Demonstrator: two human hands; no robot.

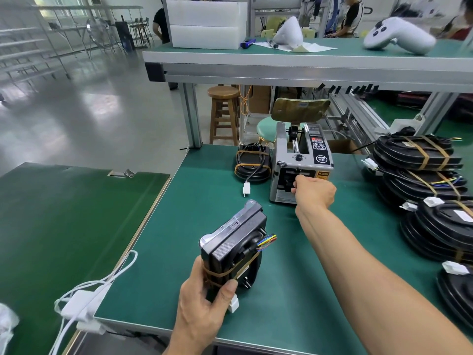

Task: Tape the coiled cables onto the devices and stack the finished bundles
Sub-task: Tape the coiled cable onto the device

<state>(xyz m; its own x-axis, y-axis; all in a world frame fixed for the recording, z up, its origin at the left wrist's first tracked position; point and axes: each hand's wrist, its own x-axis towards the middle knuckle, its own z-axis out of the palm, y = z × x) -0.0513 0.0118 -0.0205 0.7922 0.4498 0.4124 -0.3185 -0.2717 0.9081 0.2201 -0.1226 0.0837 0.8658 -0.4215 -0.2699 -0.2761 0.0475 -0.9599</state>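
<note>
Gripping a device (234, 248) with one tape band at lower centre, the left hand (204, 311) is waiting while the right hand (313, 192) is pinching at the tape dispenser (300, 160), taped bundles (419, 162) already stacking at right.

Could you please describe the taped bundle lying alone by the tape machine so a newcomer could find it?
Find the grey tape machine at the back of the green table. The bundle lies flat just left of it. Unlike the stacked bundles at right, it lies alone, its white plug trailing forward.
</note>
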